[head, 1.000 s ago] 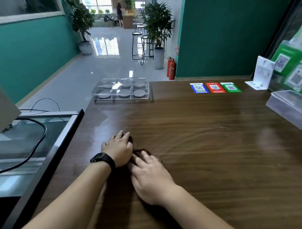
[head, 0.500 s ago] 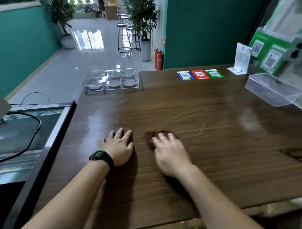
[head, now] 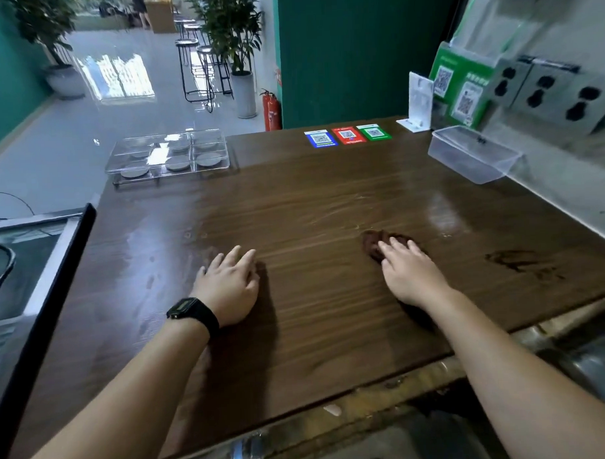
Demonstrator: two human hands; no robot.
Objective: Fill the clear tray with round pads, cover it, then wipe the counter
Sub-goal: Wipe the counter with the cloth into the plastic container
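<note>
R hand (head: pixel 410 277) lies flat w/ fingers straight, pressing a dark brown cloth (head: pixel 373 242) onto the wooden surface (head: pixel 310 212); cloth pokes out past the fingertips, mostly to their left. L hand (head: pixel 227 290) also flat on the surface, fingers straight & slightly spread, holding nothing; black watch (head: pixel 192 312) on that wrist. The two hands are well apart, L near the middle-left, R toward the right side.

Clear tray (head: pixel 170 156) sits at the far left corner of the surface, lid on, w/ grey round pads (head: pixel 177 163) visible in its compartments. Three QR stickers (head: pixel 347 136) (blue, red, green) lie side by side at the far edge. An empty-looking clear plastic box (head: pixel 473 158) stands at the far right by the wall, near a white stand (head: pixel 418 103). Dark smudge marks (head: pixel 521 261) show on the wood right of the R hand. Wet sheen across the left part of the surface.
</note>
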